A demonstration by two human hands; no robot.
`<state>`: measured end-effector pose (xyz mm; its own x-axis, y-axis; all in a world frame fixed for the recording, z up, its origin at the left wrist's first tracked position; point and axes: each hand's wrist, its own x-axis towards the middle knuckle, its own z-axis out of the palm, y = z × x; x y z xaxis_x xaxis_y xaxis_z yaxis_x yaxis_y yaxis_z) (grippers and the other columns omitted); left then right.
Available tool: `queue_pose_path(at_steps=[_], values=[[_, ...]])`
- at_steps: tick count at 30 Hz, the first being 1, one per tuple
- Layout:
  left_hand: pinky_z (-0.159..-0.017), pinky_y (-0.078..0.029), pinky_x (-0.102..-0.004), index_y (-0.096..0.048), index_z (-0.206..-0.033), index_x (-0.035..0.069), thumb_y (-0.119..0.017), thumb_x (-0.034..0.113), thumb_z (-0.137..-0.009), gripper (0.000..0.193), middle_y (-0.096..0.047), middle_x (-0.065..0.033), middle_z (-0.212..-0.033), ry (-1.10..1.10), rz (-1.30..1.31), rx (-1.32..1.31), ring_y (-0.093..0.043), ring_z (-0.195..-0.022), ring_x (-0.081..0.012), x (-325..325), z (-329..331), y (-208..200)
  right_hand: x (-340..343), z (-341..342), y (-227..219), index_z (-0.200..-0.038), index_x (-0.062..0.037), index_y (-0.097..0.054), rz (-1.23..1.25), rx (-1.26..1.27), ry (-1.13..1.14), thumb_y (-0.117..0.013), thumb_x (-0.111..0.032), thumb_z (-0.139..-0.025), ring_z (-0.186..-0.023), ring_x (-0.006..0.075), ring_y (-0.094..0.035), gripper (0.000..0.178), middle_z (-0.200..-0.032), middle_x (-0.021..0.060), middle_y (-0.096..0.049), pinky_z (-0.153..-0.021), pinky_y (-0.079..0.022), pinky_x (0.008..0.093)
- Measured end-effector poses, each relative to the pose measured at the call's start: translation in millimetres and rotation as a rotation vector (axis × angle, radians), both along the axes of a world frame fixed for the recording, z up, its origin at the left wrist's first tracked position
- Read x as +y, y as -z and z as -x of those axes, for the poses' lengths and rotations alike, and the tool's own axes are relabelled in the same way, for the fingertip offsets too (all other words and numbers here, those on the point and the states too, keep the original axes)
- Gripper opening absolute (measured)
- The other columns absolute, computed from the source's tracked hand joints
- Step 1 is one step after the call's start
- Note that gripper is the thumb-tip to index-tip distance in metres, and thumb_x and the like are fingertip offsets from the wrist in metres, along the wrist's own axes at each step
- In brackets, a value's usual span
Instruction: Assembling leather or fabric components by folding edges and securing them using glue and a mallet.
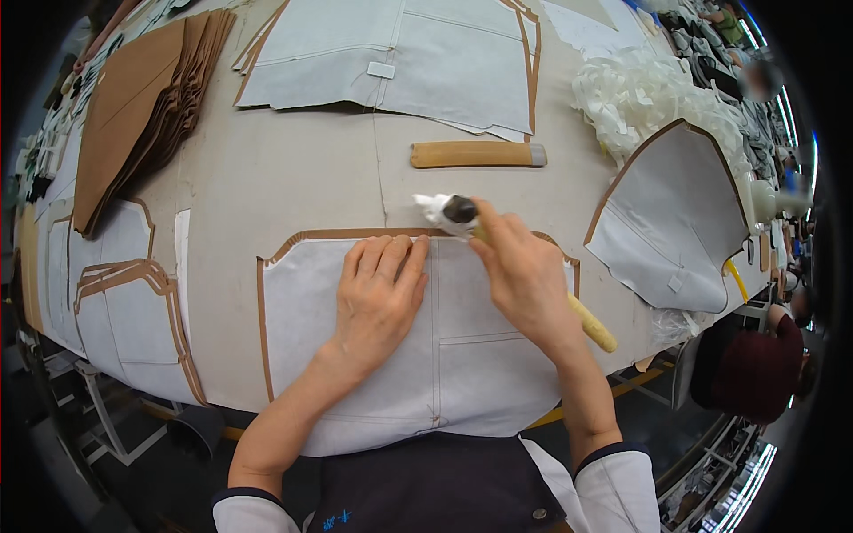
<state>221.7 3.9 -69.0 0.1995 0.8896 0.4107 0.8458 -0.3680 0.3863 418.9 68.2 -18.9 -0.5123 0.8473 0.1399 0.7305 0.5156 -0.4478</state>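
Note:
A light grey panel (355, 391) with a brown strip along its edges lies in front of me, its near part hanging over the table's front edge. My left hand (378, 289) rests flat on the panel with fingers stretched toward the brown far edge. Closed round a hammer (593, 324) with a pale yellow handle, my right hand (517, 271) is just right of the panel's middle seam. The hammer's dark, white-wrapped head is over the far edge, slightly blurred; whether it touches the panel I cannot tell.
A wooden bar (478, 155) lies beyond the panel, before more grey pieces (391, 53). Brown pieces (142, 98) are stacked far left, above brown-edged pieces (133, 311). At right are white strips (657, 93) and a curved grey piece (671, 222). Another person (755, 369) is at far right.

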Motion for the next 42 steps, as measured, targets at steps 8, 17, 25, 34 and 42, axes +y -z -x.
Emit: queue_pose_path(at_steps=[8, 17, 25, 34, 42], values=[[-0.103, -0.048, -0.0464, -0.066, -0.126, -0.005, -0.075, 0.005, -0.083, 0.045, -0.063, -0.0157, -0.123, 0.154, -0.045, 0.062, -0.061, -0.114, -0.0326, 16.8, -39.5, -6.8, -33.4, -94.9, 7.5, -0.136, 0.0055, -0.060, 0.052, 0.272, 0.532, -0.063, -0.004, -0.102, -0.083, 0.0365, -0.067, 0.036, -0.097, 0.0191, -0.067, -0.072, -0.052, 0.0416], [-0.102, -0.050, -0.0450, -0.066, -0.125, -0.007, -0.074, 0.007, -0.082, 0.045, -0.064, -0.0172, -0.129, 0.312, -0.050, 0.056, -0.061, -0.120, -0.0336, 39.8, -110.1, 5.6, -16.8, -102.8, 15.8, -0.146, -0.0006, -0.053, -0.192, 0.162, 0.388, -0.066, -0.011, -0.101, -0.072, 0.0350, -0.067, 0.048, -0.090, 0.0160, -0.063, -0.061, -0.052, 0.0430], [-0.102, -0.048, -0.0446, -0.066, -0.127, -0.006, -0.076, 0.009, -0.083, 0.047, -0.064, -0.0165, -0.130, 0.310, 0.017, 0.037, -0.060, -0.122, -0.0318, 38.9, -111.8, -2.6, -11.2, -100.6, 15.3, -0.144, 0.0016, -0.054, -0.078, 0.065, 0.305, -0.068, -0.010, -0.098, -0.066, 0.0321, -0.066, 0.049, -0.090, 0.0142, -0.061, -0.058, -0.052, 0.0418], [-0.106, -0.047, -0.0447, -0.066, -0.131, -0.004, -0.076, 0.011, -0.086, 0.049, -0.064, -0.0170, -0.136, 0.311, 0.028, 0.046, -0.059, -0.127, -0.0322, 32.5, -106.8, -0.6, -6.2, -96.8, 14.8, -0.138, 0.0027, -0.056, -0.080, 0.107, 0.252, -0.067, -0.013, -0.100, -0.067, 0.0327, -0.067, 0.043, -0.090, 0.0141, -0.063, -0.057, -0.053, 0.0420], [-0.106, -0.048, -0.0445, -0.066, -0.130, -0.005, -0.076, 0.011, -0.085, 0.049, -0.064, -0.0171, -0.135, 0.318, 0.034, 0.012, -0.059, -0.128, -0.0335, 33.5, -103.3, -3.2, -0.7, -86.1, 14.1, -0.138, 0.0031, -0.056, -0.179, 0.147, 0.281, -0.067, -0.012, -0.098, -0.068, 0.0332, -0.067, 0.044, -0.089, 0.0151, -0.063, -0.057, -0.053, 0.0425]])
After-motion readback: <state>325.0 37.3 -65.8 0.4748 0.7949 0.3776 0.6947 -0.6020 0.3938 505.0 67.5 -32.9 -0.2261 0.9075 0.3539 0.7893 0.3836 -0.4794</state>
